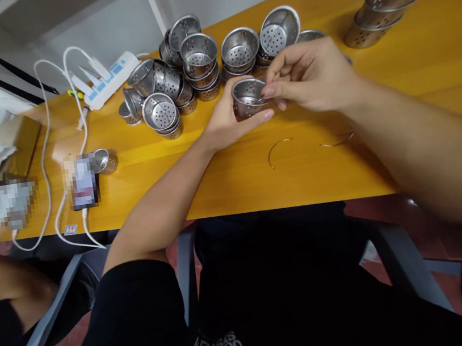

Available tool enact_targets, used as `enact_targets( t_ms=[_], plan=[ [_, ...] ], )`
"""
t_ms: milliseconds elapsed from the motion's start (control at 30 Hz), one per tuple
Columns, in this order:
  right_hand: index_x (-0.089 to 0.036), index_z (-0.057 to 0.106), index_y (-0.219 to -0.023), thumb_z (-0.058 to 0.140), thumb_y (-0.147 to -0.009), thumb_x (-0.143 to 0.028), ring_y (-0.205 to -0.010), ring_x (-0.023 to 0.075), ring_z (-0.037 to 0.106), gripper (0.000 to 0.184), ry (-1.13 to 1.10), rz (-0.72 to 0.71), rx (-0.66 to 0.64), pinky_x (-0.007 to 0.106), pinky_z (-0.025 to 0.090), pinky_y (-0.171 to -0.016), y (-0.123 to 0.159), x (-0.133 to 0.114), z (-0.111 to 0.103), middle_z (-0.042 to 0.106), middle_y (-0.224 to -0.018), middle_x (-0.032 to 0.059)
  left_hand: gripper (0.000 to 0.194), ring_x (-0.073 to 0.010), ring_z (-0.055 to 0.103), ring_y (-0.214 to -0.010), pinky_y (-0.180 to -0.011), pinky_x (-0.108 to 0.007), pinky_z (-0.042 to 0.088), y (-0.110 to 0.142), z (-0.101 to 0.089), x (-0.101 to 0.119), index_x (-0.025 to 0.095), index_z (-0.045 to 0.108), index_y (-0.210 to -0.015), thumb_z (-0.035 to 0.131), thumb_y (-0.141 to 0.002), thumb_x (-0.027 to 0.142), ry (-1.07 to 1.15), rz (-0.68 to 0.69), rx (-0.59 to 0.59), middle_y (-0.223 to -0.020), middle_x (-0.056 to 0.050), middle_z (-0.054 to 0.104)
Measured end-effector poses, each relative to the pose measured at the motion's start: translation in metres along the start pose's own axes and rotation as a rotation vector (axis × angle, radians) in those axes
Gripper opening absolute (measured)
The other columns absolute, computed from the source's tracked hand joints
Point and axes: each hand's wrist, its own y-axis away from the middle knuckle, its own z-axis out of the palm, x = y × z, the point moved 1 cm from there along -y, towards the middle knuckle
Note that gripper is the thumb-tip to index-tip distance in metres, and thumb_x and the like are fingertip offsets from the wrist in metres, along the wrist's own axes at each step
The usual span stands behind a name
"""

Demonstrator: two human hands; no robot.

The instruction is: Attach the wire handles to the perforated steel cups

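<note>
My left hand (226, 119) is wrapped round a small perforated metal strainer cup (247, 106), holding it tilted above the table with its mouth towards me. At the cup's right rim my right hand (312, 78) has thumb and forefinger pinched together. A thin wire (262, 99) shows at those fingertips, reaching into the cup; most of it is hidden. Below the hands a curved wire (274, 149) lies on the wooden table (233, 187). Another bent wire (338, 142) rests beside my right forearm.
Several stacked strainer cups (200, 57) stand along the back, and a leaning stack (383, 5) stands at far right. A lone cup (107, 162) is beside a phone (85, 185). White cables run from a power strip (112, 81). Another person's arm (9, 278) is at left.
</note>
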Motion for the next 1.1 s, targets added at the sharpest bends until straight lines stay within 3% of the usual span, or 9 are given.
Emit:
enact_targets(
  t_ms=[133, 333, 467, 867, 1100],
  plan=[
    [-0.019, 0.071, -0.108, 0.079, -0.078, -0.065, -0.062, 0.0119, 0.062, 0.055, 0.027, -0.013, 0.019, 0.03, 0.059, -0.061, -0.002, 0.008, 0.006, 0.066, -0.077, 0.0031, 0.087, -0.0236, 0.064, -0.13, -0.116, -0.045, 0.053, -0.002, -0.004, -0.003, 0.024, 0.033, -0.141, 0.058, -0.083, 0.084, -0.048, -0.02, 0.025, -0.134, -0.008, 0.055],
    [-0.022, 0.069, -0.117, 0.082, -0.076, -0.065, -0.075, 0.0157, 0.069, 0.06, 0.027, -0.01, 0.043, 0.035, 0.065, -0.072, 0.004, 0.079, -0.007, 0.072, -0.094, 0.0058, 0.086, -0.0245, 0.062, -0.133, -0.117, -0.046, 0.051, -0.002, -0.006, -0.004, 0.025, 0.031, -0.144, 0.057, -0.086, 0.082, -0.079, -0.019, 0.008, -0.137, -0.008, 0.055],
    [-0.024, 0.069, -0.117, 0.082, -0.078, -0.064, -0.074, 0.0158, 0.068, 0.057, 0.042, 0.005, 0.036, 0.035, 0.064, -0.071, 0.004, 0.094, -0.01, 0.072, -0.094, 0.0055, 0.089, -0.0252, 0.061, -0.134, -0.119, -0.048, 0.048, -0.002, -0.005, -0.008, 0.025, 0.029, -0.146, 0.056, -0.085, 0.083, -0.062, -0.027, -0.013, -0.139, -0.008, 0.053],
    [-0.021, 0.07, -0.111, 0.082, -0.076, -0.066, -0.07, 0.0153, 0.066, 0.058, 0.043, 0.0, 0.035, 0.033, 0.062, -0.066, -0.001, 0.04, 0.005, 0.07, -0.088, 0.0056, 0.092, -0.0245, 0.06, -0.134, -0.119, -0.047, 0.047, -0.005, -0.006, -0.015, 0.024, 0.026, -0.147, 0.057, -0.084, 0.084, -0.031, -0.051, -0.039, -0.138, -0.009, 0.052],
    [-0.019, 0.07, -0.093, 0.081, -0.08, -0.064, -0.058, 0.0112, 0.057, 0.048, 0.05, -0.019, -0.011, 0.029, 0.055, -0.058, -0.003, -0.03, 0.015, 0.064, -0.071, 0.0021, 0.089, -0.0237, 0.063, -0.131, -0.117, -0.046, 0.051, -0.004, -0.006, -0.014, 0.024, 0.03, -0.143, 0.059, -0.083, 0.083, -0.025, -0.037, -0.011, -0.135, -0.008, 0.055]
  ],
)
